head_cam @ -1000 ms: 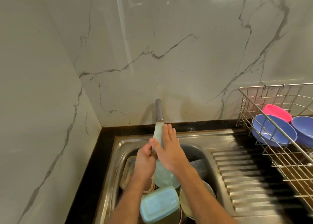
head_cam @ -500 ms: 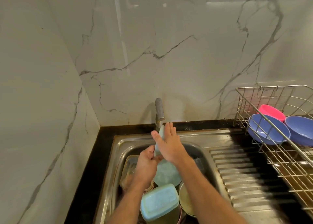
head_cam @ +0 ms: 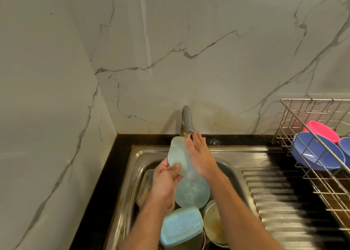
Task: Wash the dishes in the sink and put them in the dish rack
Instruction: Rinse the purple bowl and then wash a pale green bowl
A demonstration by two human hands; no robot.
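— While that blue-lidded container [head_cam: 181,226] waits at the frame's bottom, how's the rinse going?
— Left hand [head_cam: 164,183] pinches the pale green plate [head_cam: 186,181] by its edge at centre; right hand [head_cam: 200,157] lies flat on it, fingers straight. I'd turn it so water from the tap [head_cam: 187,120] reaches both faces.
— Anything unclear?
— Dishes deeper in the sink [head_cam: 223,153] are hidden; the dish rack [head_cam: 310,155] at right is cut off.

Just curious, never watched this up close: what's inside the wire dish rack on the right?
Inside the dish rack: a pink bowl and a blue bowl, plus part of another blue bowl at the picture's edge. Anything farther right is out of view.
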